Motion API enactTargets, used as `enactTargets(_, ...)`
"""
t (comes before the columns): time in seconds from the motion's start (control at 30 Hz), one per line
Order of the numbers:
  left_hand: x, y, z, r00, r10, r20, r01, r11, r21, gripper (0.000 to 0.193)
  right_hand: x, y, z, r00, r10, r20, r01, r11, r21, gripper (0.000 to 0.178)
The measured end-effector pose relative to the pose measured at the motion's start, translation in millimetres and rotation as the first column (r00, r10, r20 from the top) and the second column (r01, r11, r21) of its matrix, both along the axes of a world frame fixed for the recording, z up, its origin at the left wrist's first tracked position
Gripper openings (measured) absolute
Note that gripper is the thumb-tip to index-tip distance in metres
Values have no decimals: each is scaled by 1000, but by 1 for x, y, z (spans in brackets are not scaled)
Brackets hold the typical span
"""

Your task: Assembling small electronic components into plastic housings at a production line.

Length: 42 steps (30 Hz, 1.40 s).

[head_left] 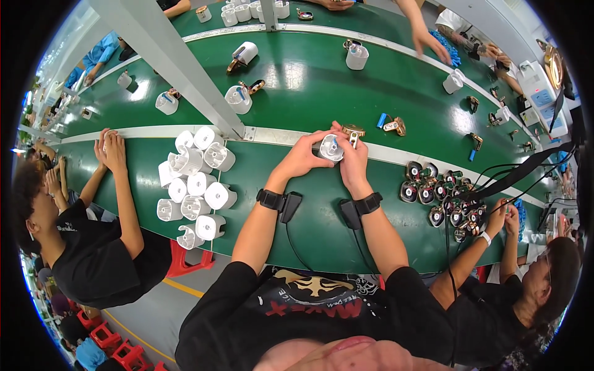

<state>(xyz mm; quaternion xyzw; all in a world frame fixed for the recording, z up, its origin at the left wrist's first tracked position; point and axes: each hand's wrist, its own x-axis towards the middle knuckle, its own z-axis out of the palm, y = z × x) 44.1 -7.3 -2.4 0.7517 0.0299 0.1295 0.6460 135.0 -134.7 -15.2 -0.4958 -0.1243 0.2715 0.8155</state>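
Observation:
My left hand [301,158] is closed round a white plastic housing [332,148], a short hollow cup with its open end facing up and something blue inside. My right hand [354,166] is closed on a small gold-rimmed round part [353,130] with a white piece below it. This part sits right beside the housing's rim; whether the two are joined cannot be made out. Both hands are over the near green table, close to its white rail. A black strapped device is on each wrist.
White housings [210,196] stand clustered at left, and dark round parts with coppery rims [427,195] lie at right. Past the white rail [396,157], a green belt [297,93] carries housings and gold parts. A slanted grey post [179,62] rises at left. Other people sit on both sides.

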Motion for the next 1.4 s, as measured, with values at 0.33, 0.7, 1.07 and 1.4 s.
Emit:
enactTargets(0.33, 0, -2, 2, 999, 4, -34, -5, 999, -34, 72, 14, -1, 3, 982, 145, -119, -146, 989, 1, 23)
enactTargets(0.7, 25, 23, -19, 802, 586, 114, -596, 771, 226, 71, 79, -31, 27, 738, 205, 642, 481, 508, -715, 21)
enactTargets(1.07, -88, -47, -14, 753, 634, 175, -615, 585, 529, 56, 100, 22, -7, 245, 672, 698, 853, 193, -485, 17)
enactTargets(1.4, -186, -30, 77, 648, 761, 15, -567, 469, 677, 47, 88, 36, 25, 373, 653, 659, 744, 214, -633, 21)
